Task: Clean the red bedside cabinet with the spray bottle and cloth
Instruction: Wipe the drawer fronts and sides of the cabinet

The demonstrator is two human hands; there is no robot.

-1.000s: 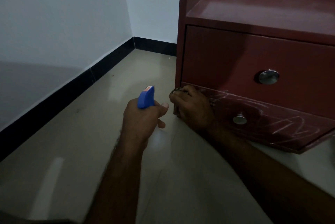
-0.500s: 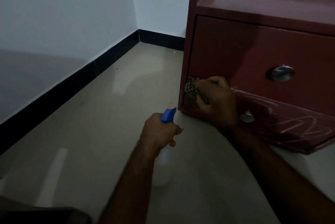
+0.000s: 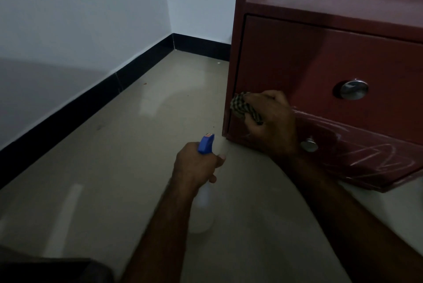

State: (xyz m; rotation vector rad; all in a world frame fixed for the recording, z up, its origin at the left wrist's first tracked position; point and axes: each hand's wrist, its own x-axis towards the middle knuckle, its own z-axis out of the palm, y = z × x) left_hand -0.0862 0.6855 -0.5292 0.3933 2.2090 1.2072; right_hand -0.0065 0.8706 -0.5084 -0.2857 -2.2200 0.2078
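The red bedside cabinet (image 3: pixel 297 58) stands on the floor (image 3: pixel 114 168) on your right, with its left front edge facing the open floor. Your right hand (image 3: pixel 272 122) presses a bunched checked cloth (image 3: pixel 242 107) against that edge, at the seam between the upper drawer (image 3: pixel 309 72) and the lower drawer (image 3: pixel 366 152). That grip is clamped on the cloth, with the fingers curled round it. The small knob (image 3: pixel 309 145) sits just beside your wrist, and the large knob (image 3: pixel 353 89) is well apart, up and to the right. White scrawl marks (image 3: pixel 377 157) cross the lower drawer front.

Your left hand (image 3: pixel 194 163) holds the spray bottle (image 3: pixel 204 202) by the neck, and that grip is clamped on it. The blue head points towards the cabinet's bottom left corner, near it but not touching. The pale body hangs below your fist; you cannot tell whether it touches the floor.

Left of the cabinet, bare pale floor runs back to the corner of the room. The wall (image 3: pixel 68 19) and its black skirting (image 3: pixel 91 99) border it on the left. A dark shape (image 3: pixel 57 269) fills the bottom left of the view, too dim to identify.
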